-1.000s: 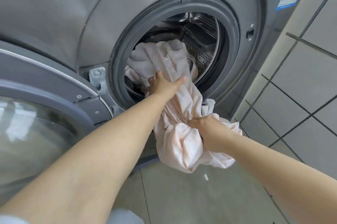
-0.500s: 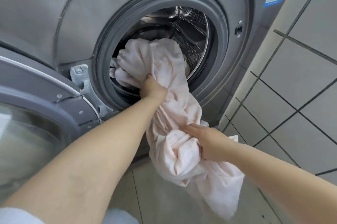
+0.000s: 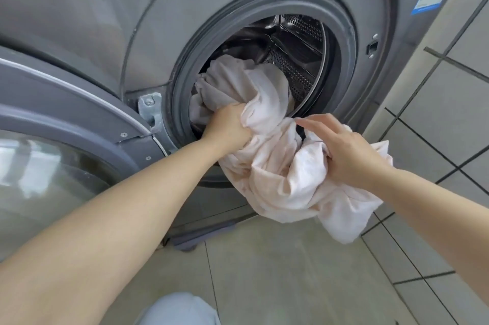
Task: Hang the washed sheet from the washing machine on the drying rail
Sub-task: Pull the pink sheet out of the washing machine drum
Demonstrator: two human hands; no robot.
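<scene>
Single head-worn wide-angle view, looking forward and down from close range at the front of a grey washing machine (image 3: 264, 6). Its round drum opening (image 3: 291, 65) sits just above centre, the open door (image 3: 66, 118) at the left edge, tiled floor (image 3: 291, 271) below, tiled wall (image 3: 449, 112) at right. Both forearms enter from the bottom corners.

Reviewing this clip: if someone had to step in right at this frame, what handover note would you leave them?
Left hand: grips a bunch of the sheet at the drum mouth.
Right hand: rests on the hanging bundle, thumb side tucked into folds, fingers extended.
Sheet: partly out, draped over the door seal; part is inside the drum. The lower end hangs just above the floor.
Washing machine door: open, on the left.
Done: door open, sheet partly pulled out.
Left: pull the rest out, carry and hang it. No drying rail in view.
</scene>
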